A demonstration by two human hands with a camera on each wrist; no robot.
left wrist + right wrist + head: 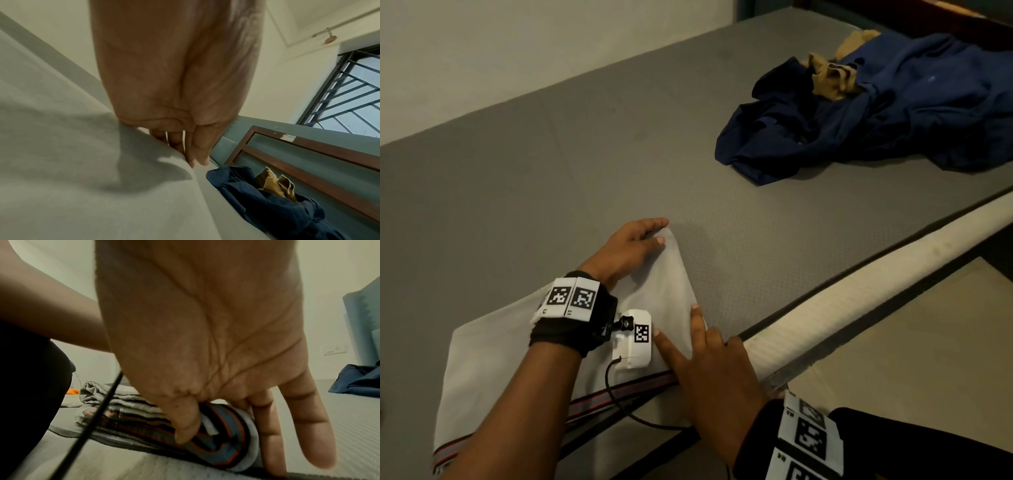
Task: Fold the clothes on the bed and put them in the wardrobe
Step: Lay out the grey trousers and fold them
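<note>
My left hand (631, 248) pinches the white cloth's (493, 356) far corner on the bed (619, 161), while my right hand (714, 373) grips its striped hem.

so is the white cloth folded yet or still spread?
Partly folded: white cloth lies doubled in layers on the bed; left hand pinches its far corner, right hand presses the near edge.

Folded cloth (571, 349) at the bed's (619, 164) near edge — clothes heap (887, 113) far right, well apart.
</note>
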